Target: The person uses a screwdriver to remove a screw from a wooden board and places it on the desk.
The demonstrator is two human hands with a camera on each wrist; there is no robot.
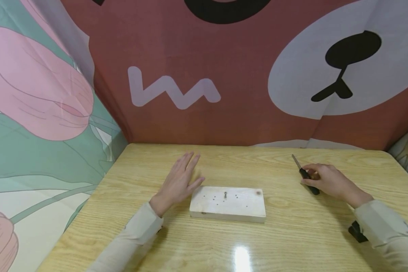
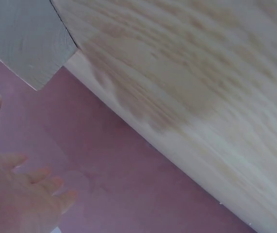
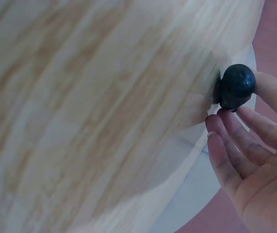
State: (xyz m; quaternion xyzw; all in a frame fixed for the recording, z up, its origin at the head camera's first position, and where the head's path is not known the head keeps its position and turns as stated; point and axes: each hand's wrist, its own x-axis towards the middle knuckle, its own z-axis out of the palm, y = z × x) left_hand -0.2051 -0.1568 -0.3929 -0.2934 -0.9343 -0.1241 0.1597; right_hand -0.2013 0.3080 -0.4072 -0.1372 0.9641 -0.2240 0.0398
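Note:
In the head view a pale wooden board (image 1: 212, 207) lies on the table, with a small screw (image 1: 225, 195) standing up from it and several small holes about it. My left hand (image 1: 177, 185) is at the board's left end, fingers straight and spread, thumb close over its back left corner; it holds nothing. Further right, my right hand (image 1: 328, 183) pinches the black handle of a screwdriver (image 1: 305, 173) between thumb and fingers. Its metal blade points away to the back left, low over the table. The right wrist view shows the rounded handle end (image 3: 238, 81) between the fingers.
The wood-grain table (image 1: 204, 245) runs back to a red cloth (image 1: 238, 124) with a cartoon bear print. A flowered cloth (image 1: 37, 87) hangs along the left side. A small black object (image 1: 357, 231) shows by the right sleeve.

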